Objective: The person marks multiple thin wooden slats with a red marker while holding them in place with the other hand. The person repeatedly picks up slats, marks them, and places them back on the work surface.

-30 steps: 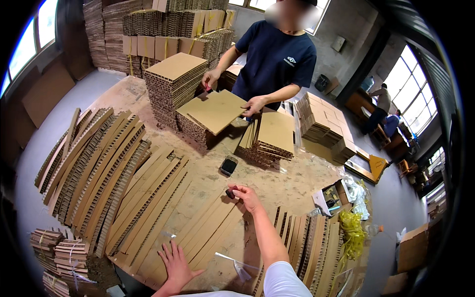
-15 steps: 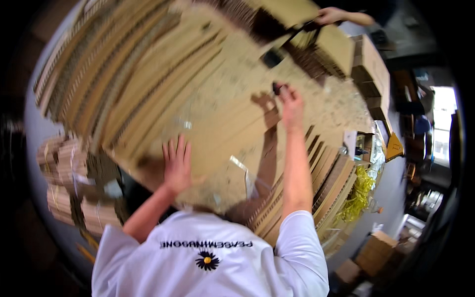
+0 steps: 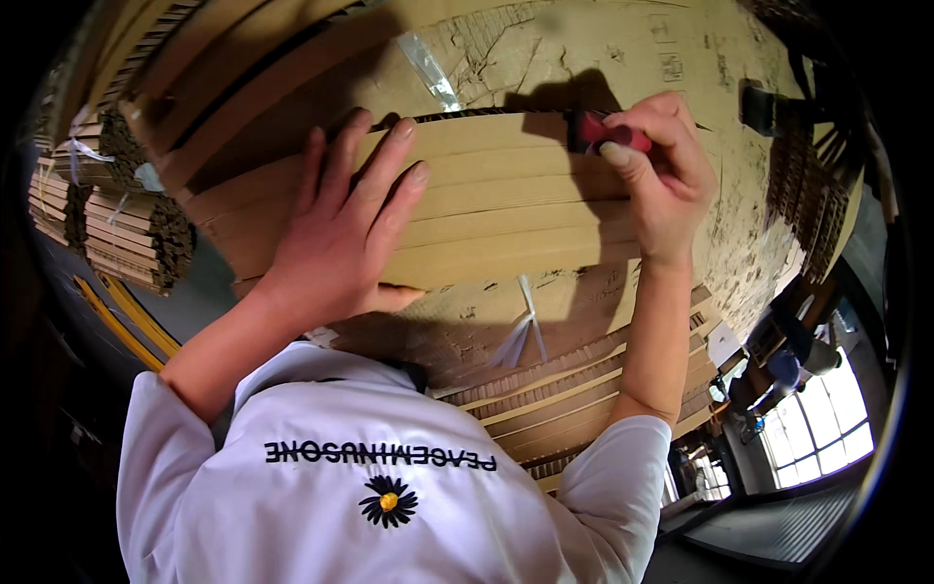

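Observation:
A brown cardboard piece (image 3: pixel 516 200) with several long parallel crease or layer lines lies crosswise in front of me. My left hand (image 3: pixel 341 229) rests on its left part, fingers spread and thumb stretched along the near edge. In my right hand (image 3: pixel 673 180) is a small red-handled tool (image 3: pixel 618 134) with a dark head, gripped between thumb and fingers. The dark head is at the far right edge of the cardboard piece; whether it touches is unclear. Its exact kind cannot be made out.
Curved cardboard strips (image 3: pixel 263 68) are stacked at upper left. Tied cardboard bundles (image 3: pixel 122 234) stand at far left beside yellow bars (image 3: pixel 126 316). Another strip stack (image 3: pixel 564 394) lies near my right arm. Clear tape (image 3: pixel 428 73) and a white tie (image 3: pixel 525 321) lie around the piece.
The view has come closer and turned. My right hand has brought the tool to the cardboard piece's far edge; my left hand is now spread on that piece. Another person's hand has left view.

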`<action>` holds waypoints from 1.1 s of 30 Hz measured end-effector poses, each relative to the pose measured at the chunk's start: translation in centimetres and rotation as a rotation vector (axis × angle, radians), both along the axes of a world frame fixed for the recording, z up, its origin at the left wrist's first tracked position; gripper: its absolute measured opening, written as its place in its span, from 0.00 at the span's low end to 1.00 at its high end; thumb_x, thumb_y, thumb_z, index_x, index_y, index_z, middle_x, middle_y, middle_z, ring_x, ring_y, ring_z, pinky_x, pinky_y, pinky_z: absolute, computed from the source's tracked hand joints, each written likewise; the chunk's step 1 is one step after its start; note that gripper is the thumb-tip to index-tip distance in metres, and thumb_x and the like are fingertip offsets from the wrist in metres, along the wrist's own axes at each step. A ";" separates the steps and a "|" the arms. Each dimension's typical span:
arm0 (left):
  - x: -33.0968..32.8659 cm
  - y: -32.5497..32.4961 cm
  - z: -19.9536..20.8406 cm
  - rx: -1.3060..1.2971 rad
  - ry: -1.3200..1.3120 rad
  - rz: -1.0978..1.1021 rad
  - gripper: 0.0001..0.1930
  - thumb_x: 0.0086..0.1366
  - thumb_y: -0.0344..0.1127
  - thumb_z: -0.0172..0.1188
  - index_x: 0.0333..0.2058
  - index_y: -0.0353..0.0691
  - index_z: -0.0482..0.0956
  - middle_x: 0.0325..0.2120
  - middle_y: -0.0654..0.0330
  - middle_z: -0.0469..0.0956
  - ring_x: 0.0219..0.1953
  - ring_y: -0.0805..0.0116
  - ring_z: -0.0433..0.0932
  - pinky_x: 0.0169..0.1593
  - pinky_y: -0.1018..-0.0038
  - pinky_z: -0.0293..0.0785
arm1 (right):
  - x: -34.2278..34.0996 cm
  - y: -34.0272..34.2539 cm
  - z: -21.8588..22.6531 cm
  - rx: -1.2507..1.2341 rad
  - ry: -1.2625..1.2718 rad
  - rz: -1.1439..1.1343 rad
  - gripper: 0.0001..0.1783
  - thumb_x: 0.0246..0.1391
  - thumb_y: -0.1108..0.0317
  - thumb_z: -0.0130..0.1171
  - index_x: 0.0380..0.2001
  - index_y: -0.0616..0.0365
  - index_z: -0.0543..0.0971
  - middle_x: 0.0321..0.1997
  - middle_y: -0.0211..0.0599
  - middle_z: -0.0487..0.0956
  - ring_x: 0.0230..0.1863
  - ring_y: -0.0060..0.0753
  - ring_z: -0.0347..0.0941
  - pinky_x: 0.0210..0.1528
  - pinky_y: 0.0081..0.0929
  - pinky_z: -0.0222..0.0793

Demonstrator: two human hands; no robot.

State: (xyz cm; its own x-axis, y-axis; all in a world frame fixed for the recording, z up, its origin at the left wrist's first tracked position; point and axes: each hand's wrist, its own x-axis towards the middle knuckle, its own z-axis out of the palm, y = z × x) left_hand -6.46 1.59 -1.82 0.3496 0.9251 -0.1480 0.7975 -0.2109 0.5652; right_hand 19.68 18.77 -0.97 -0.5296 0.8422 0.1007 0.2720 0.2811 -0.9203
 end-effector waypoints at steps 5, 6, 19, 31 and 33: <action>0.4 -0.1 -0.2 -0.007 -0.006 0.029 0.57 0.30 0.52 0.80 0.61 0.37 0.65 0.69 0.37 0.54 0.66 0.23 0.56 0.62 0.25 0.48 | 0.4 0.0 -1.2 0.234 -0.068 0.135 0.13 0.42 0.74 0.72 0.33 0.65 0.83 0.25 0.37 0.77 0.26 0.30 0.71 0.28 0.23 0.64; 0.4 -0.1 -0.2 -0.006 0.006 0.024 0.56 0.31 0.52 0.80 0.60 0.37 0.65 0.69 0.36 0.54 0.65 0.22 0.57 0.61 0.25 0.49 | 0.3 0.0 -1.2 0.240 -0.070 0.149 0.13 0.43 0.73 0.72 0.33 0.66 0.83 0.25 0.38 0.78 0.25 0.30 0.71 0.27 0.23 0.64; 0.1 -0.2 -0.5 0.092 0.128 0.004 0.48 0.47 0.65 0.69 0.58 0.36 0.68 0.63 0.35 0.63 0.62 0.21 0.62 0.62 0.26 0.50 | -0.6 0.6 -1.7 0.370 -0.111 0.283 0.15 0.47 0.67 0.71 0.36 0.66 0.83 0.23 0.40 0.77 0.20 0.34 0.71 0.19 0.25 0.64; 0.2 -0.7 -0.6 0.098 0.132 0.010 0.47 0.47 0.65 0.69 0.57 0.36 0.70 0.63 0.36 0.64 0.62 0.22 0.62 0.62 0.25 0.48 | -0.9 0.3 -1.1 0.350 -0.163 0.281 0.15 0.46 0.68 0.71 0.36 0.66 0.83 0.22 0.40 0.76 0.20 0.35 0.71 0.19 0.25 0.65; 0.2 -0.7 -0.7 0.100 0.126 0.009 0.47 0.47 0.65 0.69 0.58 0.36 0.69 0.63 0.36 0.64 0.62 0.22 0.62 0.62 0.25 0.48 | -0.9 0.3 -1.1 0.351 -0.168 0.272 0.15 0.45 0.69 0.71 0.36 0.66 0.83 0.22 0.40 0.76 0.20 0.35 0.71 0.20 0.25 0.65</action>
State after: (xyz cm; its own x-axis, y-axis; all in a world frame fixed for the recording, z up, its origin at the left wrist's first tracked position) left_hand -6.25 0.92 -2.49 0.3259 0.9405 -0.0968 0.8627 -0.2539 0.4374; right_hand 18.73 19.07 -2.03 -0.7598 0.6007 0.2486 0.2821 0.6491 -0.7065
